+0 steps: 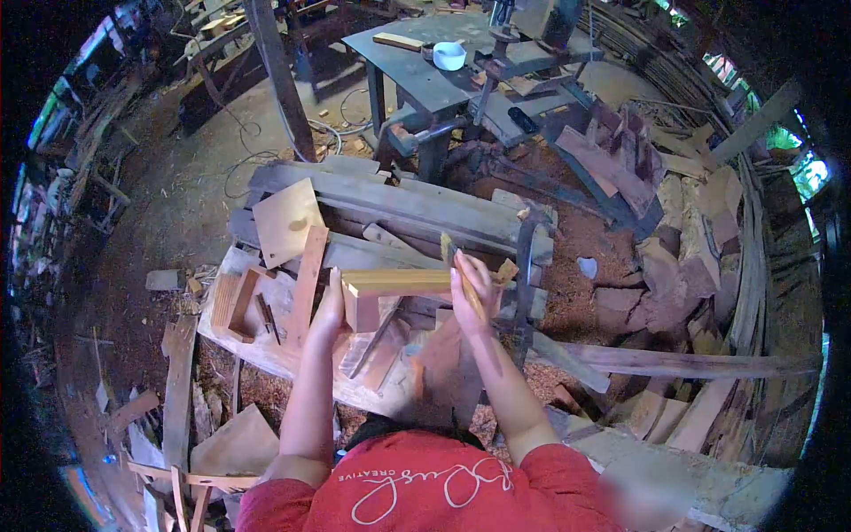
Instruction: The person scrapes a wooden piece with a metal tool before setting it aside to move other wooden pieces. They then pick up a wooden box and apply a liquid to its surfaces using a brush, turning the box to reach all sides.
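Observation:
In front of my body is a wooden box-like piece (399, 284), with yellowish long edges and a reddish-brown end face. My left hand (331, 310) grips its left end, thumb along the side. Between the fingers of my right hand (476, 288) is a paintbrush (479, 306), slanting with its yellowish bristles up, close by the piece's right end. Beneath them stretches a rough plank workbench (266, 332). A square wooden panel (288, 222) and a reddish wood strip (309, 279) lie left of the piece. An open wooden frame (245, 301) rests farther left.
A dark metal table (399, 62) stands beyond the bench, bearing a white pot (449, 56) and a wood strip. Machinery (523, 66) and stacked timber fill the right side. Sawdust (576, 301) and offcuts cover the ground. A wooden post (279, 80) rises at the back left.

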Action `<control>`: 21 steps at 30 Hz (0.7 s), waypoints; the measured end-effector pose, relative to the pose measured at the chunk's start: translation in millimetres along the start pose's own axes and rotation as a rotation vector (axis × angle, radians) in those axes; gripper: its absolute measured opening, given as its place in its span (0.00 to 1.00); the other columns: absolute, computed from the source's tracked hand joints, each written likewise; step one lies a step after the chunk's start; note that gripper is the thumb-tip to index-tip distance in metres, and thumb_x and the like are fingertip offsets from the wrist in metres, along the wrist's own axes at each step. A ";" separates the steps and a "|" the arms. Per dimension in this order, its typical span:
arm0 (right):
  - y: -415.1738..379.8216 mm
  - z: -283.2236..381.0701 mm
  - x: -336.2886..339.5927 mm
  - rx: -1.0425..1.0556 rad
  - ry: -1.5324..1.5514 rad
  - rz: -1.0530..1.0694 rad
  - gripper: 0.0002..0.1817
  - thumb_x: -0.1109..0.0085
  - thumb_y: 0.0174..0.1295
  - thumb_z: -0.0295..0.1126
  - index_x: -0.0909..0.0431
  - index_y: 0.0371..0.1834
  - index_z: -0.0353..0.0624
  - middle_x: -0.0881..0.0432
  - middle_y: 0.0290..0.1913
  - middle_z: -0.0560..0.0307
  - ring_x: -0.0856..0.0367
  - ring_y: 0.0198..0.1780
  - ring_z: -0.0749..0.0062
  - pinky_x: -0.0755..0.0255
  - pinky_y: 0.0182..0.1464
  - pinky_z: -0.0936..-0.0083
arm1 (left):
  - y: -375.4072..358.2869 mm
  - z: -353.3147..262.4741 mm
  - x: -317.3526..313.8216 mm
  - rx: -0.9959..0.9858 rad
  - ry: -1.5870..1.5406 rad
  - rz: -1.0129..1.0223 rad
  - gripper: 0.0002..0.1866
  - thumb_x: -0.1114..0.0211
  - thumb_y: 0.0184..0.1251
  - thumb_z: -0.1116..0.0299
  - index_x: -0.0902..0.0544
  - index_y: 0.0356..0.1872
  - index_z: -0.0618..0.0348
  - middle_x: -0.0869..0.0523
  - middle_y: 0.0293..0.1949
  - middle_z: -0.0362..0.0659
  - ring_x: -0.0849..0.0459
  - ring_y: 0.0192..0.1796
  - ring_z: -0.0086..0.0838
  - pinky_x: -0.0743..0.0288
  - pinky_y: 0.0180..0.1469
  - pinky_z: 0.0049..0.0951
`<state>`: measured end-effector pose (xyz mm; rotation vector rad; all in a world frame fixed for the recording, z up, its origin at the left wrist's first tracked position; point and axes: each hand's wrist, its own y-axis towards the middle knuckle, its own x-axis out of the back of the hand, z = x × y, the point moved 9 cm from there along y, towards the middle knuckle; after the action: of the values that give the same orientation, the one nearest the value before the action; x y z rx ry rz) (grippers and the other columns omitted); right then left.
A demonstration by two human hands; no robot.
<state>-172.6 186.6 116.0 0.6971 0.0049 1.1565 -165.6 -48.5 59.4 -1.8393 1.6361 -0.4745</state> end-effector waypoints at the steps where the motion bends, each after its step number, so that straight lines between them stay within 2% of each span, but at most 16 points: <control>1: 0.1 -0.1 2.2 -0.032 0.027 0.008 0.13 0.51 0.51 0.23 0.29 0.42 0.36 0.28 0.41 0.52 0.29 0.43 0.69 0.35 0.45 0.80 | 0.5 -12.7 10.4 -0.144 0.248 -0.136 0.32 0.64 0.57 0.43 0.35 0.50 0.63 0.35 0.51 0.55 0.37 0.54 0.38 0.47 0.55 0.34; 3: 2.6 -1.9 8.5 -0.031 -0.006 -0.022 0.13 0.50 0.50 0.23 0.29 0.42 0.37 0.28 0.40 0.52 0.28 0.42 0.68 0.34 0.44 0.79 | -8.3 -42.3 17.6 -0.431 0.742 -0.412 0.31 0.68 0.60 0.47 0.36 0.49 0.68 0.43 0.54 0.63 0.47 0.59 0.44 0.59 0.61 0.35; 4: 3.8 -3.8 12.5 -0.038 -0.039 -0.055 0.14 0.50 0.50 0.23 0.28 0.42 0.39 0.28 0.40 0.52 0.28 0.42 0.67 0.34 0.43 0.78 | -7.7 -42.5 15.5 -0.434 0.738 -0.412 0.31 0.68 0.60 0.47 0.36 0.49 0.68 0.43 0.54 0.63 0.47 0.59 0.44 0.59 0.61 0.35; 6: 4.7 -12.2 13.9 -0.070 -0.010 -0.075 0.13 0.50 0.50 0.24 0.28 0.42 0.38 0.28 0.39 0.53 0.28 0.41 0.67 0.34 0.43 0.78 | -18.4 -57.4 -4.7 -0.717 0.711 -0.344 0.29 0.66 0.61 0.50 0.36 0.51 0.67 0.41 0.53 0.61 0.47 0.59 0.47 0.59 0.61 0.35; 7: 6.9 -14.5 15.4 -0.062 -0.024 -0.092 0.13 0.50 0.51 0.25 0.28 0.42 0.38 0.28 0.39 0.53 0.28 0.41 0.67 0.35 0.44 0.78 | -25.7 -58.7 -20.4 -0.851 0.560 -0.169 0.27 0.61 0.60 0.52 0.34 0.49 0.66 0.38 0.53 0.57 0.44 0.58 0.47 0.58 0.60 0.38; 8: 8.4 -16.4 18.1 -0.055 -0.038 -0.110 0.13 0.50 0.51 0.26 0.28 0.42 0.38 0.28 0.39 0.52 0.28 0.41 0.67 0.35 0.44 0.77 | -28.8 -57.5 -24.3 -0.852 0.561 -0.167 0.27 0.61 0.60 0.52 0.34 0.49 0.66 0.38 0.53 0.57 0.44 0.58 0.47 0.58 0.60 0.38; 10: 10.0 -19.9 23.3 -0.067 -0.047 -0.125 0.13 0.51 0.52 0.27 0.28 0.42 0.38 0.28 0.38 0.52 0.29 0.41 0.66 0.36 0.44 0.77 | -58.1 -66.4 -58.4 -1.141 0.675 0.054 0.31 0.50 0.51 0.46 0.33 0.48 0.64 0.34 0.51 0.53 0.40 0.56 0.44 0.54 0.58 0.41; 11: 11.8 -19.5 26.7 -0.058 -0.065 -0.141 0.13 0.51 0.52 0.28 0.28 0.42 0.38 0.28 0.39 0.52 0.29 0.41 0.67 0.36 0.45 0.77 | -65.8 -70.7 -62.6 -1.144 0.673 0.060 0.31 0.50 0.51 0.46 0.33 0.48 0.64 0.34 0.51 0.53 0.40 0.56 0.44 0.54 0.58 0.41; 13: 13.0 -21.3 32.4 -0.051 -0.089 -0.161 0.13 0.51 0.52 0.28 0.28 0.42 0.38 0.28 0.39 0.52 0.29 0.42 0.67 0.36 0.45 0.77 | -102.3 -75.8 -86.6 -1.453 0.914 0.102 0.38 0.40 0.37 0.43 0.33 0.47 0.62 0.30 0.45 0.50 0.35 0.51 0.42 0.49 0.54 0.42; 14: 13.0 -27.3 32.2 -0.074 -0.090 -0.146 0.13 0.51 0.53 0.29 0.28 0.42 0.38 0.28 0.39 0.52 0.29 0.42 0.67 0.36 0.45 0.77 | -101.6 -75.3 -89.8 -1.455 0.912 0.109 0.38 0.40 0.37 0.43 0.33 0.47 0.62 0.30 0.45 0.50 0.35 0.51 0.42 0.49 0.54 0.42; 16: 11.8 -37.9 32.3 -0.100 -0.094 -0.135 0.13 0.51 0.54 0.30 0.28 0.42 0.37 0.28 0.40 0.52 0.30 0.43 0.68 0.36 0.45 0.78 | -90.4 -74.4 -91.9 -1.368 0.972 0.047 0.42 0.35 0.26 0.42 0.33 0.44 0.62 0.30 0.37 0.49 0.32 0.43 0.42 0.44 0.48 0.40; 18: 6.7 -60.9 45.9 -0.239 0.079 -0.279 0.14 0.53 0.55 0.33 0.29 0.42 0.37 0.27 0.40 0.54 0.30 0.43 0.70 0.36 0.45 0.78 | -92.1 -75.6 -95.6 -1.394 0.981 0.033 0.40 0.35 0.26 0.43 0.33 0.42 0.62 0.30 0.34 0.49 0.33 0.40 0.42 0.43 0.45 0.39; 19: 6.6 -66.4 57.9 -0.407 0.179 -0.279 0.14 0.53 0.56 0.34 0.29 0.41 0.37 0.26 0.38 0.55 0.29 0.40 0.73 0.35 0.43 0.79 | -93.4 -77.0 -96.3 -1.421 0.989 0.014 0.39 0.35 0.27 0.43 0.33 0.40 0.63 0.31 0.32 0.49 0.33 0.37 0.42 0.42 0.43 0.38; 20: 9.9 -42.9 73.9 -0.445 0.411 -0.391 0.15 0.54 0.57 0.33 0.30 0.42 0.34 0.25 0.27 0.61 0.30 0.25 0.84 0.35 0.29 0.87 | -91.5 -76.8 -96.0 -1.420 0.991 0.016 0.39 0.35 0.27 0.43 0.33 0.40 0.63 0.31 0.32 0.49 0.33 0.37 0.42 0.42 0.43 0.38; 21: 6.1 -53.4 87.3 -0.437 0.325 -0.420 0.14 0.54 0.56 0.33 0.29 0.41 0.35 0.25 0.27 0.61 0.30 0.25 0.84 0.36 0.28 0.87 | -88.0 -76.8 -92.7 -1.403 0.982 -0.015 0.38 0.35 0.27 0.44 0.33 0.39 0.63 0.31 0.32 0.50 0.33 0.37 0.42 0.42 0.42 0.37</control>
<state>-159.0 287.8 106.6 0.1045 0.1614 0.8135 -163.8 28.9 186.8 -2.7751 3.1221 -0.1823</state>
